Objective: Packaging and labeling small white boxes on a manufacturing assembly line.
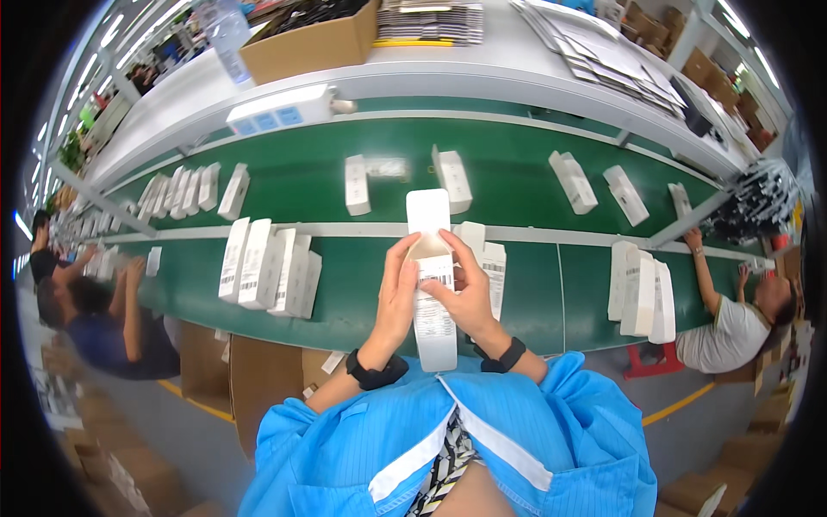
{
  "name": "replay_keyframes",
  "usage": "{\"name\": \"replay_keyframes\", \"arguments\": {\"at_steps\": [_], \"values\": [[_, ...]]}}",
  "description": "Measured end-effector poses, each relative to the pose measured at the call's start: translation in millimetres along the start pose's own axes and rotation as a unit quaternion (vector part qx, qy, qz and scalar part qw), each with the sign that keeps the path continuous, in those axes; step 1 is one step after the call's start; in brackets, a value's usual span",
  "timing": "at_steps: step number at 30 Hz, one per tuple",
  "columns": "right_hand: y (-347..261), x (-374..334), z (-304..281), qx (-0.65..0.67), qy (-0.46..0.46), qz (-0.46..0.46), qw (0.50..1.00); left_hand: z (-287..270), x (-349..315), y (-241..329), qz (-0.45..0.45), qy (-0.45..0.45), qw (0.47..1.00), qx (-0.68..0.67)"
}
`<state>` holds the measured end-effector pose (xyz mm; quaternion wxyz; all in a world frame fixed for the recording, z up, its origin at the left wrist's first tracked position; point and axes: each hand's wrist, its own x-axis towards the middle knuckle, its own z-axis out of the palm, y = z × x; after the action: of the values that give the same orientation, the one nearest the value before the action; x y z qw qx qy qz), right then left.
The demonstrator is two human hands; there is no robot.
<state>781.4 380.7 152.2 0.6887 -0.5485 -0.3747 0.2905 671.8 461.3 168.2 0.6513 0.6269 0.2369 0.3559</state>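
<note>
Between my two hands I hold a tall white carton [435,332] upright in front of my chest, its top flap raised and a printed label on its face. My left hand [399,289] wraps the carton's left side. On the other side my right hand [468,289] grips it, the thumb lying across the label. What is inside the carton cannot be made out. Just behind my right hand stand a few similar white cartons [494,271]. To the left, a group of white cartons [261,265] stands on the green bench [353,297].
Beyond a metal rail [362,230], a green belt [301,185] carries spaced white cartons [573,183]. More cartons [639,293] stand at right. A shelf above holds an open cardboard box [310,52]. Co-workers sit at left [108,319] and right [732,332]. Cardboard boxes [258,379] stand below the bench.
</note>
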Motion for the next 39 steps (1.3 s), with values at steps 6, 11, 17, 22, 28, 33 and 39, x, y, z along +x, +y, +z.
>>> {"name": "replay_keyframes", "arguments": {"at_steps": [6, 11, 17, 22, 28, 33, 39], "values": [[-2.6, -3.7, 23.2, -0.017, -0.034, 0.027, 0.999, -19.5, 1.5, -16.5, 0.003, 0.095, 0.988, -0.119], [-11.3, -1.8, 32.7, 0.012, -0.033, 0.037, 0.999, -34.0, 1.6, 2.8, 0.073, 0.054, 0.980, -0.177], [-11.7, -0.3, 45.2, -0.020, -0.095, 0.039, 0.994, -37.9, -10.6, 16.4, 0.034, 0.134, 0.978, -0.156], [-8.4, 1.3, 53.4, -0.011, -0.122, 0.043, 0.992, -45.7, -16.7, 2.2, 0.006, 0.179, 0.968, -0.177], [-6.1, 0.8, 57.5, -0.020, -0.139, 0.058, 0.988, -48.0, -22.6, 2.0, 0.082, 0.161, 0.976, -0.123], [17.4, 1.7, 49.5, -0.030, -0.169, 0.093, 0.981, -76.0, -35.7, 5.4, 0.103, 0.203, 0.972, 0.049], [127.3, -14.5, -85.5, -0.406, 0.182, 0.078, 0.892, -202.4, -93.0, 29.6, 0.157, 0.308, 0.772, 0.534]]}}
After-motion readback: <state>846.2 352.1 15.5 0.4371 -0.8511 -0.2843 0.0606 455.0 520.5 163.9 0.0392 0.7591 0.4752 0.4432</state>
